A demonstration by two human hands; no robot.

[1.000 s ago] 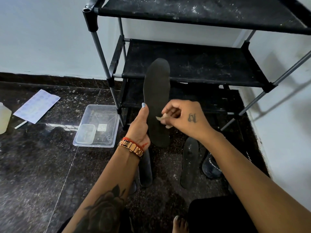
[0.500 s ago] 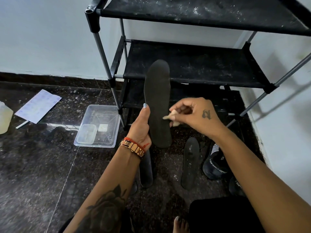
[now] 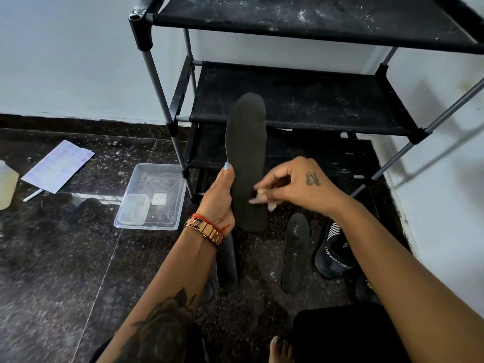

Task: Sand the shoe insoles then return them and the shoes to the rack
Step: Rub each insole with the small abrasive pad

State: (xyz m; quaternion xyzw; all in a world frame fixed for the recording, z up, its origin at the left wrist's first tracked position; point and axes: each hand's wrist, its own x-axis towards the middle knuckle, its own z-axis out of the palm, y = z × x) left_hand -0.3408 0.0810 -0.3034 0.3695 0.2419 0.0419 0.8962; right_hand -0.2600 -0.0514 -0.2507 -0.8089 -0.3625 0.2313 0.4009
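Note:
My left hand (image 3: 218, 195) grips a dark grey insole (image 3: 245, 142) by its left edge and holds it upright in front of the black shoe rack (image 3: 296, 98). My right hand (image 3: 296, 186) pinches a small beige piece of sandpaper (image 3: 264, 199) against the insole's lower right part. On the floor lie two more insoles, one (image 3: 295, 251) to the right and one (image 3: 227, 265) partly hidden under my left wrist. A black sport shoe (image 3: 334, 254) stands to the right, with a second one (image 3: 366, 288) behind my right forearm.
A clear plastic tray (image 3: 152, 197) with a small lid inside sits left of the rack. A printed paper sheet (image 3: 57, 166) and a pale bottle (image 3: 6, 184) lie far left. White walls close the back and right. My bare foot (image 3: 281, 349) shows at the bottom.
My right hand with the sandpaper slid right across the insole, then back left and lower. The insole stays upright in my left hand. The camera view shifted slightly.

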